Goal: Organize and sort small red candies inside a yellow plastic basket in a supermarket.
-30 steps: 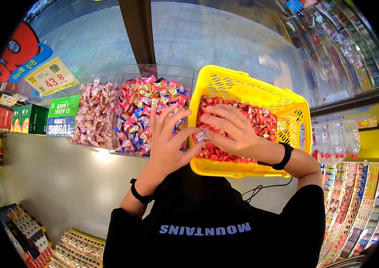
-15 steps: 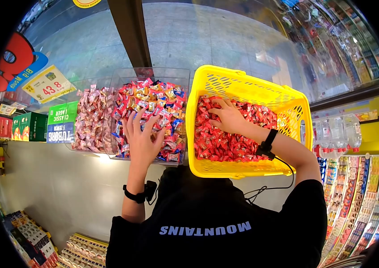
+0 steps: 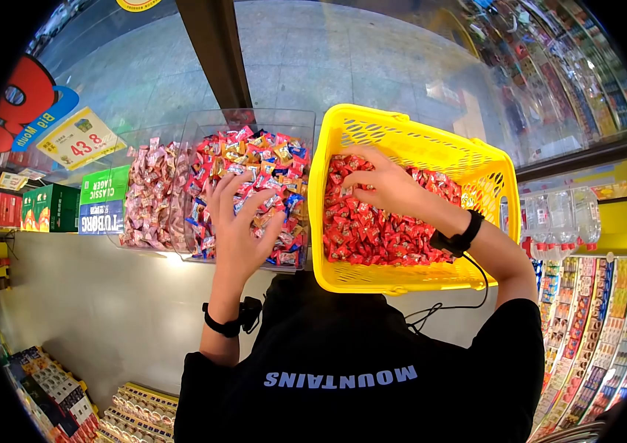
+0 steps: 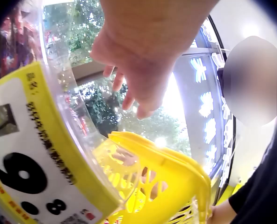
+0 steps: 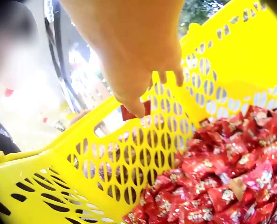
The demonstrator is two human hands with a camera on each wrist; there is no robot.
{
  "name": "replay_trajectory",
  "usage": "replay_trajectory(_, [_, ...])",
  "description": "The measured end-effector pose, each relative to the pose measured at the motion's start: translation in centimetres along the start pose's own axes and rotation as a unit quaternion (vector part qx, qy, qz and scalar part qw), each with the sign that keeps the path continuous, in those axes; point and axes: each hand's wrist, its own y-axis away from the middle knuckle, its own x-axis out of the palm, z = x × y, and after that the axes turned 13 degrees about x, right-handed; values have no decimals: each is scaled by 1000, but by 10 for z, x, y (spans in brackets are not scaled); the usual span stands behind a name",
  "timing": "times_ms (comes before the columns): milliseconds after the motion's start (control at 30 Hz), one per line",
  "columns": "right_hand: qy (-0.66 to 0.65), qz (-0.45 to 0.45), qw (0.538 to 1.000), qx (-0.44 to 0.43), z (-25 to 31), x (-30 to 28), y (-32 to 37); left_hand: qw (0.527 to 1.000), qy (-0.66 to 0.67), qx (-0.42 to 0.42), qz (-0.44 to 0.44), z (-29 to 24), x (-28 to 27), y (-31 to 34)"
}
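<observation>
My left hand (image 3: 239,225), fingers spread and a little bent, hovers over a clear bin (image 3: 194,184) of mixed red, gold and blue wrapped candies (image 3: 258,159). Nothing shows in its grasp. Inside the left part of a yellow basket (image 3: 409,279), my right hand (image 3: 394,188) is over a heap of red wrapped candies (image 3: 372,229). In the right wrist view its thumb and fingers pinch one red wrapped candy (image 5: 127,113) above the heap. The left wrist view shows the left hand (image 4: 138,65) from below, fingers pointing away.
Left of the mixed candies stands a bin of pink wrapped candies (image 3: 154,199), then beer boxes (image 3: 103,199) and a price sign (image 3: 81,139). A price card (image 4: 49,154) fronts the left wrist view. Bottles (image 3: 557,221) stand right of the basket, and a cable (image 3: 439,306) hangs from the right wrist.
A second ago both hands met at the basket's left rim around a small wrapped candy. Since then the left hand has moved left over the mixed candies, the right back over the red heap.
</observation>
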Motion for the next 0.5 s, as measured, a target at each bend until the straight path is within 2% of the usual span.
replay_trajectory(67, [61,-52,987,-136,27,-14,0,998,44,24,24,-17,-9,-14])
replay_trajectory(200, [17,0,972,-235,65,-23,4,985,113,102,87,-32,-4,-32])
replay_trajectory(300, [-42,24,968,-247,77,-22,5,971,145,150,113,-32,8,-31])
replay_trajectory(367, [-34,41,969,-242,76,-22,6,961,174,166,136,-30,8,-29])
replay_trajectory(500, [9,9,972,-233,74,-18,8,975,116,171,77,-32,8,-31])
